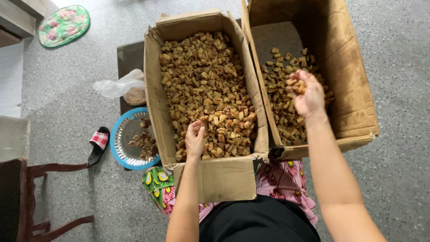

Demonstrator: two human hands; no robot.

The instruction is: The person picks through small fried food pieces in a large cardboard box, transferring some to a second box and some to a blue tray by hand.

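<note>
Two open cardboard boxes stand before me. The left box (pixel 154 94) is filled with small brown fried cubes (pixel 206 80). My left hand (pixel 195 141) dips into its near end, fingers curled around a few pieces. The right box (pixel 354 76) is about half full of similar pieces (pixel 280 89). My right hand (pixel 307 96) hovers over that pile, closed on a handful of cubes (pixel 298 85).
A blue-rimmed metal sieve (pixel 118 136) with a few brown pieces sits left of the boxes, beside a clear plastic bag (pixel 118 85). A checked slipper (pixel 98 143), a dark wooden chair (pixel 27 197) and a round floral mat (pixel 65 24) lie on the speckled floor.
</note>
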